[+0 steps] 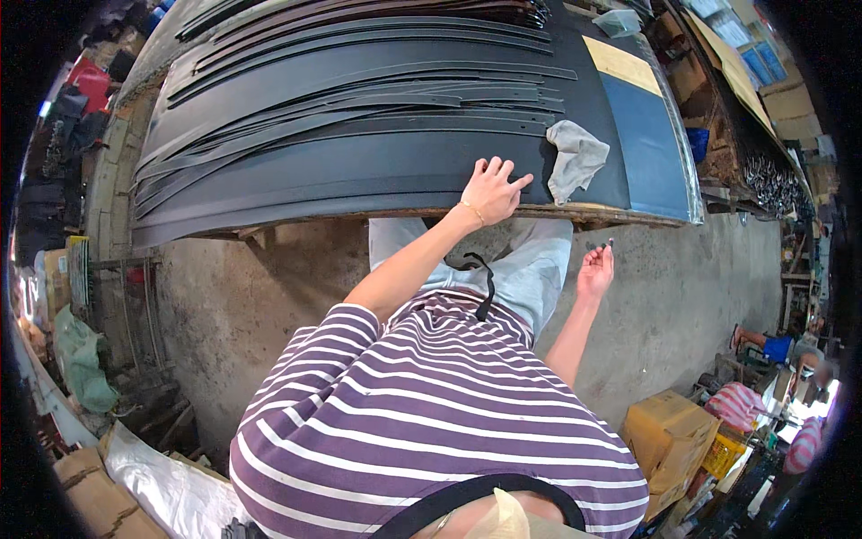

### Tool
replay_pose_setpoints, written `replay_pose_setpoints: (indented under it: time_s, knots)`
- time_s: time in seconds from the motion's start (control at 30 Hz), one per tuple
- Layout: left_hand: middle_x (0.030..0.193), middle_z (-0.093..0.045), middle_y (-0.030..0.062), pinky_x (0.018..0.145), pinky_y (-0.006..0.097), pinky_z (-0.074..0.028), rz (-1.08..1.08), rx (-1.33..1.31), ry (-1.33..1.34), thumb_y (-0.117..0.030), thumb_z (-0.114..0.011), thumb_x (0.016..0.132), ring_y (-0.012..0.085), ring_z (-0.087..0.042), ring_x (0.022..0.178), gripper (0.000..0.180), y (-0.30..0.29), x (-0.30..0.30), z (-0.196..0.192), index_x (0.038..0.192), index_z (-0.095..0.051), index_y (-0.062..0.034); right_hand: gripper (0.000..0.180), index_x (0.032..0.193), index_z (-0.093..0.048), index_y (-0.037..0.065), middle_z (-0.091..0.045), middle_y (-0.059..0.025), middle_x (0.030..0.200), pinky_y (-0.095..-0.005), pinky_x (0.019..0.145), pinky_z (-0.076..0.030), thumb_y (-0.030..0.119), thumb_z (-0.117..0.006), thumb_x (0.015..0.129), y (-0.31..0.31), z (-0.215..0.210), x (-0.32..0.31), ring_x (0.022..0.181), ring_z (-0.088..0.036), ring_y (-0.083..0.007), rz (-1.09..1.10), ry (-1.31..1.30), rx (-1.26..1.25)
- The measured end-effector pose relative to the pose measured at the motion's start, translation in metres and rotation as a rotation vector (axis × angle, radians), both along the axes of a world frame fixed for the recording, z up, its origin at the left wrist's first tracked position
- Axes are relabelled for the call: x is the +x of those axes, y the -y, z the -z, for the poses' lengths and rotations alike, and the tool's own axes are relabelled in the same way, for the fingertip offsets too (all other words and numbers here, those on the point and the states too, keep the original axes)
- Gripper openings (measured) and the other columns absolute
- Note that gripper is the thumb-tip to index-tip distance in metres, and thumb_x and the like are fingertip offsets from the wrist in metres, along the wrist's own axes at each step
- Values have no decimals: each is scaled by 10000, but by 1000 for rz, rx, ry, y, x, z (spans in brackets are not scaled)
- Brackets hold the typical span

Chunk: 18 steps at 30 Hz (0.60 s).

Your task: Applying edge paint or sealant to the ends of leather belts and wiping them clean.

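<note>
Viewed from my remote post, the work stands as follows. Black belt-like strips (359, 103) lie lengthwise across the middle of the workbench (314, 187), in the upper centre of the frame. Their right-hand ends roughly line up; toward the left they fan out and several overlap. A second set of strips (377, 36) lies straighter above them, and a thick dark bundle (404, 13) lies at the top edge of the frame.

I find the left hand (489, 192) at the bench's near edge, fingers loosely spread and slightly bent, with nothing visible in its grasp. The right hand (594, 274), right of centre, is off the bench, its fingertips pinched on a small dark piece (607, 244), too small for me to identify. A crumpled grey cloth (576, 160) lies just beside the strip ends, touched by neither hand.

On progress, I judge the work to be partway: the strips are set out, but the crossed ones are not squared up, and neither hand has hold of one. Whether any individual strip is finished I cannot tell; their surfaces show too little detail.
</note>
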<state>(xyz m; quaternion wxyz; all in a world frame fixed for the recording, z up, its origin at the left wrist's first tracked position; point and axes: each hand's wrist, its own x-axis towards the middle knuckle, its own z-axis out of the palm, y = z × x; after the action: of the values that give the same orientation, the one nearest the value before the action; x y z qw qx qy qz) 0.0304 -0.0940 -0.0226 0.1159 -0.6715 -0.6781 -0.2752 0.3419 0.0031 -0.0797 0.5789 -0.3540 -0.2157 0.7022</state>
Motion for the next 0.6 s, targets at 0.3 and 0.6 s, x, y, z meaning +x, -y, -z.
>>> replay_pose_setpoints:
  time_s: [0.3,0.6]
  knots:
    - [1019,-531,94,888,460,-380,11,-10,46,-248,-640,847,283,-493,1013,334,1,-4,1,1177,-682,-212,99,986,-646,53,-637,-34,801,-282,640,-472,152,-641,986,1,-12,-14,696,-570,-135,-64,29,-13]
    - [1134,-570,126,989,467,-366,-84,-25,120,-317,-695,843,298,-507,1131,364,6,13,6,1069,-627,-39,94,976,-617,77,-605,-8,753,-268,601,-427,164,-651,986,2,-37,-33,667,-539,-102,-154,137,113]
